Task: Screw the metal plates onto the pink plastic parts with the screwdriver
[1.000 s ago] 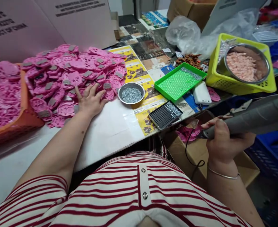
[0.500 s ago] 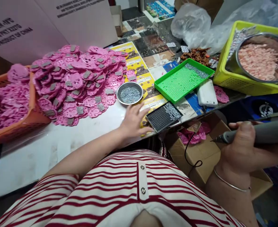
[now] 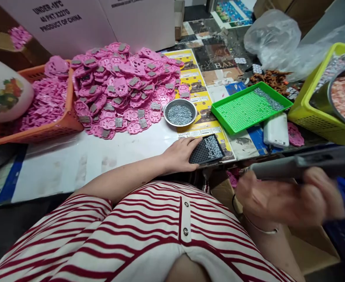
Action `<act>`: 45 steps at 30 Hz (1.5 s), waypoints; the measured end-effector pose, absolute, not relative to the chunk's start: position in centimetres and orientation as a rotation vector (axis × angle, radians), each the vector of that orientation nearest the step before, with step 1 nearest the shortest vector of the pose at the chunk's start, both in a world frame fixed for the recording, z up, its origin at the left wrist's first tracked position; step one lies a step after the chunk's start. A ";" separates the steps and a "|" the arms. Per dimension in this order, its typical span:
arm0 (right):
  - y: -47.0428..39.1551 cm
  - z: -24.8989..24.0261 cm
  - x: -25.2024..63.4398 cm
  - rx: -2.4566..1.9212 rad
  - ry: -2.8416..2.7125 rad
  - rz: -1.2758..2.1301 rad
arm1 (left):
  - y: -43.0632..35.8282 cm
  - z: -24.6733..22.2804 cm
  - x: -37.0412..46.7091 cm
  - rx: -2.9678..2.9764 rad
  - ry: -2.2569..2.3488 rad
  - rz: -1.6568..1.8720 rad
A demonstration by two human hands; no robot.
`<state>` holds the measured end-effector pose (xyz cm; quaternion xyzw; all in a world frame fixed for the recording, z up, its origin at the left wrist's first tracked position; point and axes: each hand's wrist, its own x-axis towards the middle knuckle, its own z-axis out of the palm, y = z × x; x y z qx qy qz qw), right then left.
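My left hand (image 3: 180, 155) rests at the left edge of a small black perforated tray (image 3: 202, 155), its fingers around that edge. Silvery screws fill the tray's right part. My right hand (image 3: 290, 194), blurred by motion, is closed around a grey electric screwdriver (image 3: 281, 167) at the right, past the table edge. Behind the black tray stand a round metal bowl (image 3: 180, 113) of small screws and a green tray (image 3: 234, 111) with screws in its far right corner. Many pink plastic parts (image 3: 125, 88) with grey pieces on them are heaped to the left of the bowl.
An orange basket (image 3: 72, 111) of small pink pieces and a white container (image 3: 6, 92) stand at the left. At the right are a yellow basket (image 3: 310, 117) and a white device (image 3: 275, 131). An open cardboard box (image 3: 310, 250) lies below the table edge.
My left hand has moved from beside the black tray onto its left edge. My right hand has swung the screwdriver toward me and blurs. The camera view has shifted left.
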<state>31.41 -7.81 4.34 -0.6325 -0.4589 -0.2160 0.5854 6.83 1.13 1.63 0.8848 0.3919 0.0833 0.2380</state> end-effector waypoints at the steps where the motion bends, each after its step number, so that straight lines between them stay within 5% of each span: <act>1: -6.9 4.6 29.7 -1.335 -1.269 -0.606 | 1.0 1.7 5.7 2.416 1.070 0.230; 5: -3.6 6.4 23.1 -0.960 -1.854 -0.808 | 0.4 1.5 0.5 2.403 1.060 0.264; 14: 1.4 5.3 16.3 -0.967 -2.061 -0.223 | -0.9 -1.1 -9.6 2.356 1.263 0.506; 24: 13.2 1.7 13.2 -1.985 -2.211 0.119 | -1.2 -2.5 -9.8 2.316 1.290 0.632; 45: 16.7 1.5 14.4 -1.916 -2.313 0.253 | -0.8 -1.8 -9.7 2.310 1.303 0.531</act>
